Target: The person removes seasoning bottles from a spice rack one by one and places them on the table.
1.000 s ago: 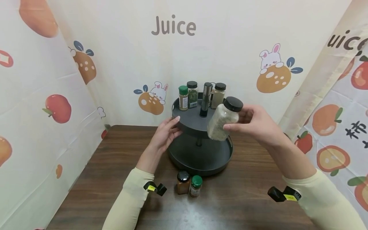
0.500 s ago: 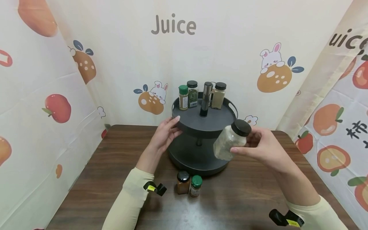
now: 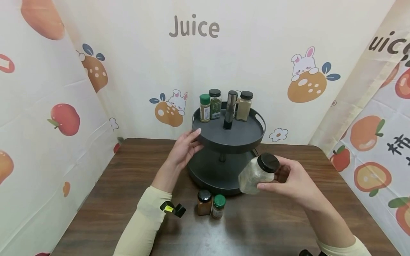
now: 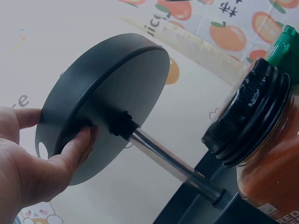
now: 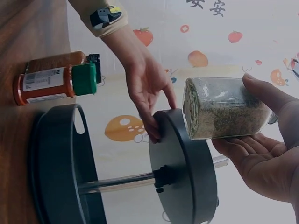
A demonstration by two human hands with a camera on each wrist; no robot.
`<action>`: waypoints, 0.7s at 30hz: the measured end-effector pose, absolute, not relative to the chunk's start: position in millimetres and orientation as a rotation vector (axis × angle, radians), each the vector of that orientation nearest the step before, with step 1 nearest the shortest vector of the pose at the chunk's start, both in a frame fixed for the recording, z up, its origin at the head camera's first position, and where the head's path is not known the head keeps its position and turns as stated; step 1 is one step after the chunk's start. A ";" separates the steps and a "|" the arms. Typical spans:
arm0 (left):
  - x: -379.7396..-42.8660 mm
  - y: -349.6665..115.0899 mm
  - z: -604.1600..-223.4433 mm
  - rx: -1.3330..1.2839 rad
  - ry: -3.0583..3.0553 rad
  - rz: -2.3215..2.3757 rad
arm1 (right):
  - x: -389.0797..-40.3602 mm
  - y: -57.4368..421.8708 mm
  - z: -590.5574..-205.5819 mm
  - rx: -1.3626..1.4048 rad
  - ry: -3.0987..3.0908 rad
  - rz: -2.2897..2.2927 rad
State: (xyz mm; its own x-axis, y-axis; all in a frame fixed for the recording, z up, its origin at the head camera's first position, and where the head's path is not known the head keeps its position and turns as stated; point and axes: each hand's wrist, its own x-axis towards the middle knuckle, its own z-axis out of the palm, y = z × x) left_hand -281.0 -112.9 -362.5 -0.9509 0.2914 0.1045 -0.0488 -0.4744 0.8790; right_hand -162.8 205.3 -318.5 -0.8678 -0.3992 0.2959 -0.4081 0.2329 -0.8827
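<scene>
My right hand (image 3: 293,177) grips a large glass spice jar (image 3: 254,177) with a black lid, tilted, in front of the right side of a black two-tier turntable. Greyish-green dried flakes partly fill this jar, as the right wrist view shows. With thumb and fingers about its rim, my left hand (image 3: 185,151) holds the upper tray (image 3: 224,140) at its left side. On that tray stand a green-capped jar (image 3: 205,110), a black-capped jar of green herbs (image 3: 216,106) and a black-capped jar of beige powder (image 3: 244,108), around the metal post (image 3: 230,108).
In front of the lower tray (image 3: 211,174) a black-capped jar of red-brown spice (image 3: 204,204) and a small green-capped jar (image 3: 218,208) stand side by side on the wooden table (image 3: 128,177). A printed curtain (image 3: 128,71) closes off the back and sides.
My right hand has lowered the large spice jar from over the upper tray to in front of the lower tray, slightly rightward. My left hand stays at the upper tray's rim.
</scene>
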 end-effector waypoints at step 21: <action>-281.0 -111.2 -363.2 0.340 1.483 2.513 | -159.3 204.7 -355.7 0.885 -2.453 1.914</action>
State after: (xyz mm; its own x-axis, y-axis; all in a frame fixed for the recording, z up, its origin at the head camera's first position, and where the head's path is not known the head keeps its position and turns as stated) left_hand -281.0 -111.2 -363.2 -0.9528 0.2887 0.0940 -0.0573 -0.4750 0.8781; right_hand -159.3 204.7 -355.7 -0.8462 -0.4693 0.2525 -0.3591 0.1520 -0.9208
